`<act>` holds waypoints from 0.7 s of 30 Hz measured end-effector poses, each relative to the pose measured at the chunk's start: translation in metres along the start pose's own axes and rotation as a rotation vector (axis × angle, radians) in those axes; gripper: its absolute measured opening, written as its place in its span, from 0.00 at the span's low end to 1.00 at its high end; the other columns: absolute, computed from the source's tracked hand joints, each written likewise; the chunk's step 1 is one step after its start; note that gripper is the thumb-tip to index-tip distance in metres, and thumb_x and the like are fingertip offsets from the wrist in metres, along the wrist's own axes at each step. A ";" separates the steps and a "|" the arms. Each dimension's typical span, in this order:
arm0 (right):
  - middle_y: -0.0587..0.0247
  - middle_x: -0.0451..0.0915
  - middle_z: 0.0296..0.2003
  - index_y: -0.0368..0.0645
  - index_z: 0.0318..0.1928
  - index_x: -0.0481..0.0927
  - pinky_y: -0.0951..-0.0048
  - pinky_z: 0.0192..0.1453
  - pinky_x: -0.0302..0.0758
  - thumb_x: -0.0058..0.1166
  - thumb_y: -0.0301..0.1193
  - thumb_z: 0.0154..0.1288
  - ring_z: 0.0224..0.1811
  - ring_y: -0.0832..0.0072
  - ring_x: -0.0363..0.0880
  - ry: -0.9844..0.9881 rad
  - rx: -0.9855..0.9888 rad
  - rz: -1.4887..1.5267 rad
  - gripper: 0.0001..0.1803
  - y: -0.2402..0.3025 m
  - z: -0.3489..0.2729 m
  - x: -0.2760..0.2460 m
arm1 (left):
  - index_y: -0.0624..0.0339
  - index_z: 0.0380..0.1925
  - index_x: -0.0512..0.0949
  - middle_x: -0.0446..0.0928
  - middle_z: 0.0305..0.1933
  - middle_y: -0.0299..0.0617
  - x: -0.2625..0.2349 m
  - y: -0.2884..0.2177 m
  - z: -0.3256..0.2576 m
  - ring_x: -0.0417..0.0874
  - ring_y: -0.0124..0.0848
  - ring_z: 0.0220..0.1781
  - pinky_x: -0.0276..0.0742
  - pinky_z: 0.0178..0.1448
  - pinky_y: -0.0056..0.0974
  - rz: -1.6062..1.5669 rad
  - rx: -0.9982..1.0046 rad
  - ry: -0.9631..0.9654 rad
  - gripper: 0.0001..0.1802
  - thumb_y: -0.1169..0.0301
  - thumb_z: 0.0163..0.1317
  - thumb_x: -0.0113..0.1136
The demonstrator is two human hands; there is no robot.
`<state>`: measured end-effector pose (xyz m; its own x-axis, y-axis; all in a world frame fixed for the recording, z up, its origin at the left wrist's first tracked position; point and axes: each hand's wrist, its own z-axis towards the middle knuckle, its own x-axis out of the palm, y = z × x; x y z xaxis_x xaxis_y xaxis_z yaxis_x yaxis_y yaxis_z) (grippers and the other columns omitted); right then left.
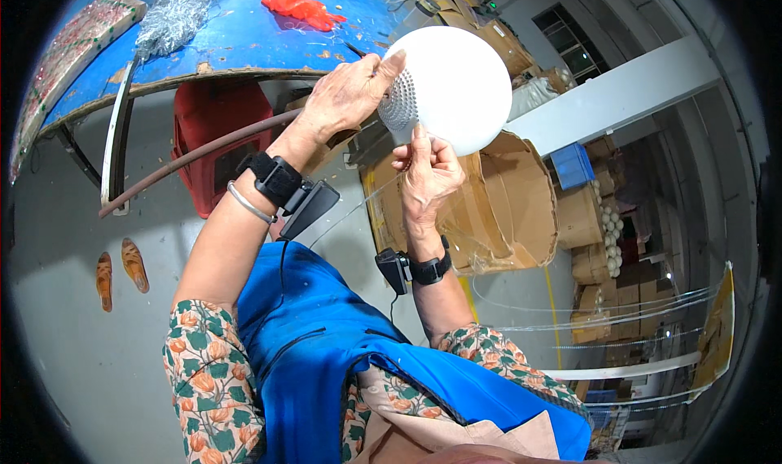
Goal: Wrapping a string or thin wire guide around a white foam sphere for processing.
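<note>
White ball (463,89), smooth with a silver-studded patch (401,104) — your left hand (349,91) and right hand (430,173) both grip its edge, holding it up — near an open carton (519,197), contents unclear.

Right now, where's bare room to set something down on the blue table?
Mostly bare: worn blue tabletop between silver tinsel bundle and crumpled red heap; in view, a smaller patch between that heap and the studded white ball. Crowded: left end, tinsel alongside long red-speckled slab.
</note>
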<state>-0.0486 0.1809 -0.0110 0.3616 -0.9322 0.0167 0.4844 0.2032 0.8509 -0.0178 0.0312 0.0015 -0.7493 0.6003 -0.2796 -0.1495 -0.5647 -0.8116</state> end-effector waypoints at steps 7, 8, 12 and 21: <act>0.64 0.76 0.15 0.36 0.26 0.74 0.86 0.18 0.68 0.54 0.30 0.60 0.13 0.86 0.70 0.083 0.077 0.025 0.10 0.024 -0.005 -0.004 | 0.67 0.40 0.70 0.76 0.36 0.58 -0.007 0.002 0.000 0.77 0.48 0.43 0.71 0.47 0.45 0.094 -0.048 0.037 0.45 0.33 0.40 0.56; 0.64 0.76 0.15 0.36 0.26 0.74 0.86 0.17 0.68 0.54 0.30 0.60 0.13 0.85 0.70 0.103 0.083 0.032 0.10 0.030 -0.006 -0.005 | 0.68 0.40 0.70 0.76 0.36 0.58 -0.008 0.005 0.002 0.77 0.47 0.42 0.71 0.47 0.45 0.063 -0.048 0.040 0.46 0.33 0.39 0.57; 0.63 0.76 0.15 0.36 0.25 0.73 0.85 0.18 0.68 0.53 0.29 0.60 0.13 0.85 0.70 0.110 -0.002 0.043 0.10 0.035 -0.002 -0.006 | 0.70 0.40 0.70 0.76 0.35 0.57 -0.012 0.004 0.002 0.78 0.45 0.42 0.71 0.48 0.43 0.103 -0.010 0.063 0.48 0.32 0.37 0.58; 0.62 0.76 0.16 0.36 0.25 0.73 0.85 0.18 0.68 0.52 0.28 0.60 0.14 0.85 0.70 0.081 0.008 0.038 0.09 0.026 -0.005 -0.011 | 0.69 0.39 0.70 0.75 0.34 0.55 -0.011 0.009 0.011 0.78 0.40 0.40 0.73 0.42 0.40 -0.078 -0.105 0.071 0.46 0.32 0.40 0.57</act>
<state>-0.0357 0.1977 0.0084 0.4428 -0.8966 0.0065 0.4629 0.2348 0.8547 -0.0181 0.0137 0.0026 -0.6899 0.6809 -0.2459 -0.1346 -0.4544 -0.8806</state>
